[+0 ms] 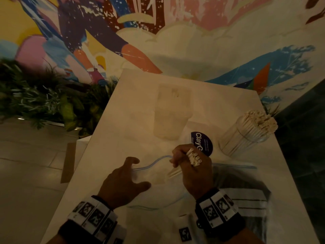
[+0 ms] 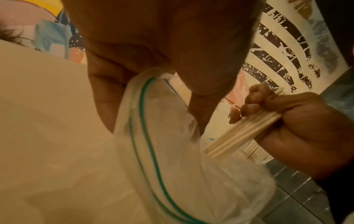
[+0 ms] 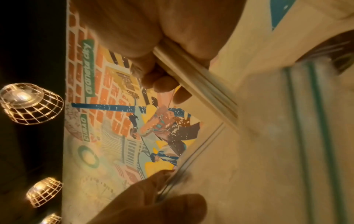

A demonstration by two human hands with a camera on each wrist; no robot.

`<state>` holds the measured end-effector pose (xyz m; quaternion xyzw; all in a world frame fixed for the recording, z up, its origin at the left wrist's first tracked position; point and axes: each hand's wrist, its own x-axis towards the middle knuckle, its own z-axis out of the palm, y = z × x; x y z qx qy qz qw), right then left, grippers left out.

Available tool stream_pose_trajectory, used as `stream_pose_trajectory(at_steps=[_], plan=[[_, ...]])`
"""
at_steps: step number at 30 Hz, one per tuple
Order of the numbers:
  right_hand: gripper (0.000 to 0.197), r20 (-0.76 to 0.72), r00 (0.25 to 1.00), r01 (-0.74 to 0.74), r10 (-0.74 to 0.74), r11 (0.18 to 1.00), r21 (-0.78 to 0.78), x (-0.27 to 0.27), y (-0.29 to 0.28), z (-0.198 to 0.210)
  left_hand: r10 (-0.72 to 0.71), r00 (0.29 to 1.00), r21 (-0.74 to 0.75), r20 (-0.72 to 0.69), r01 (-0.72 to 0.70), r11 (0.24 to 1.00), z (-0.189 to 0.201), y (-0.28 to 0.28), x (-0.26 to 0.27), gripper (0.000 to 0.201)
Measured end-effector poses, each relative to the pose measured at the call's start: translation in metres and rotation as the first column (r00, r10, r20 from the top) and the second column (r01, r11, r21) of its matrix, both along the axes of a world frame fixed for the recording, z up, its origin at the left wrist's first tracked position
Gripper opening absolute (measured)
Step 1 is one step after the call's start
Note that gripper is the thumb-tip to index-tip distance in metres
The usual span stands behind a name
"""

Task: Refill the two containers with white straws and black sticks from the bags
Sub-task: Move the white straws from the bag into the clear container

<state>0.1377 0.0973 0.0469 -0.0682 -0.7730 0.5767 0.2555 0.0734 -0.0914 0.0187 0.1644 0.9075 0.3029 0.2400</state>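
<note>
White straws (image 1: pixel 193 158) are gripped in the right hand (image 1: pixel 194 170) over the clear bag (image 1: pixel 158 175), whose rim is pinched by the left hand (image 1: pixel 123 184); a filled container (image 1: pixel 246 133) is seen nearby on the bench (image 1: pixel 109 138).

A café or restaurant, seemingly — a painted mural (image 1: pixel 109 32) is covering the wall, caged lamps (image 3: pixel 28 103) are glowing, plants (image 1: pixel 44 95) are edging the desk (image 1: pixel 133 95).

The head view looks steeply down from above at the counter (image 1: pixel 109 131) and both hands, with a painted wall behind. The left wrist view sits very close under the left hand (image 2: pixel 153 45), facing rightward. The right wrist view, rolled sideways, faces leftward. All three share the clear bag (image 1: pixel 158 175).
</note>
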Motion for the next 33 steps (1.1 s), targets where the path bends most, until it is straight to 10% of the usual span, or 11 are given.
stream_pose_trajectory(at_steps=[8, 16, 19, 21, 24, 26, 28, 30, 33], plan=[[0.043, 0.498, 0.867, -0.053, 0.026, 0.998, 0.04, 0.009, -0.002, -0.07, 0.101, 0.959, 0.336, 0.265, -0.19, 0.922, 0.013, 0.006, -0.002, 0.048], [0.012, -0.054, 0.995, 0.069, -0.079, 0.982, -0.177, 0.005, -0.004, 0.033, 0.172, 0.969, 0.509, 0.176, -0.239, 0.827, 0.036, 0.008, -0.012, 0.008], [0.02, 0.269, 0.932, -0.288, 0.243, 0.947, 0.144, 0.011, -0.01, 0.048, 0.219, 0.943, 0.528, 0.249, -0.322, 0.786, 0.043, 0.016, -0.016, 0.003], [0.063, 0.537, 0.813, -0.471, 0.224, 0.795, 0.383, 0.017, -0.016, 0.032, 0.191, 0.851, 0.517, 0.489, -0.459, 0.722, 0.05, 0.021, -0.019, 0.014], [0.041, 0.477, 0.879, -0.347, 0.03, 0.726, 0.594, 0.025, -0.016, 0.004, 0.017, 0.593, 0.488, 0.805, -0.678, 0.55, 0.052, 0.019, -0.026, 0.056], [0.021, 0.482, 0.874, -0.137, -0.065, 0.918, 0.373, 0.024, -0.007, 0.007, 0.053, 0.66, 0.537, 0.75, -0.653, 0.534, 0.043, 0.011, -0.03, 0.09], [0.033, 0.549, 0.836, 0.046, -0.003, 0.997, -0.064, 0.022, 0.0, 0.014, 0.107, 0.85, 0.5, 0.516, -0.4, 0.768, 0.031, 0.006, -0.029, 0.112], [0.033, 0.479, 0.872, 0.117, 0.097, 0.91, -0.398, 0.021, 0.001, 0.023, 0.019, 0.864, 0.427, 0.502, -0.267, 0.864, 0.021, 0.006, -0.021, 0.123], [0.017, 0.357, 0.893, 0.058, 0.274, 0.717, -0.695, 0.02, 0.002, 0.033, -0.179, 0.731, 0.523, 0.658, -0.273, 0.808, 0.016, 0.01, -0.01, 0.084]])
